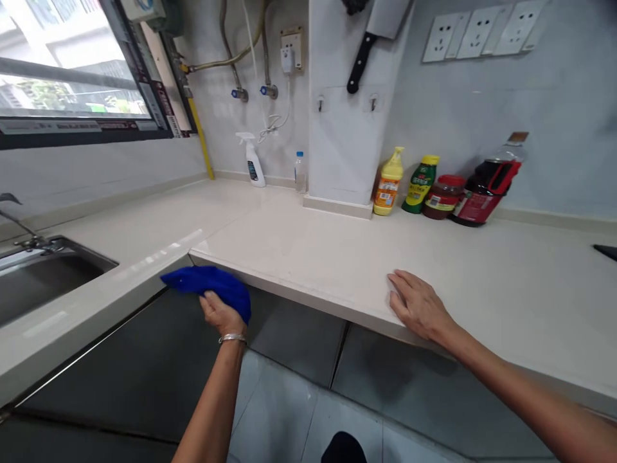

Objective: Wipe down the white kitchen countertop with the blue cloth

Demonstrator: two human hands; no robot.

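My left hand (220,313) is closed on a blue cloth (208,284), holding it against the front edge of the cream countertop (308,251) at its inner corner. A silver bracelet sits on that wrist. My right hand (417,304) lies flat on the counter near its front edge, fingers stretched out and holding nothing. The cloth covers most of the left fingers.
A steel sink (43,276) with a tap is at the left. At the back stand a white spray bottle (252,161), a small clear bottle (299,172), and condiment bottles (388,182) with a red-lidded jar (443,197). A cleaver (371,38) hangs on the wall. Dark cabinet doors (289,341) run below.
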